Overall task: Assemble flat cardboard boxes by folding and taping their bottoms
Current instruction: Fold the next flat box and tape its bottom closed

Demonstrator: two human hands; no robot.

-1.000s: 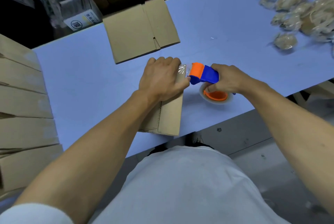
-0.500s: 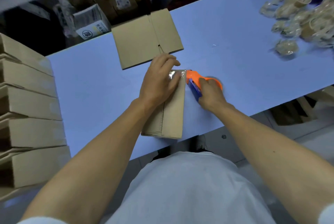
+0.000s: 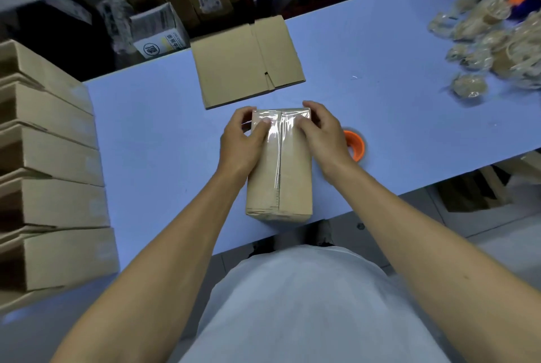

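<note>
Both hands are on the box (image 3: 279, 169) now; the right hand (image 3: 323, 131) has let go of the dispenser (image 3: 353, 144), which lies on the table (image 3: 152, 128) just right of it. One box, bottom up near the front edge, a clear tape (image 3: 276, 131) strip along its seam. Left hand (image 3: 243, 140) and right hand press the tape at the far end, thumbs on top, fingers curled over the edge. One flat box (image 3: 248, 62) lies beyond. Five or so finished boxes (image 3: 49, 175) stacked left. Writing on shelf cartons is unreadable.
</note>
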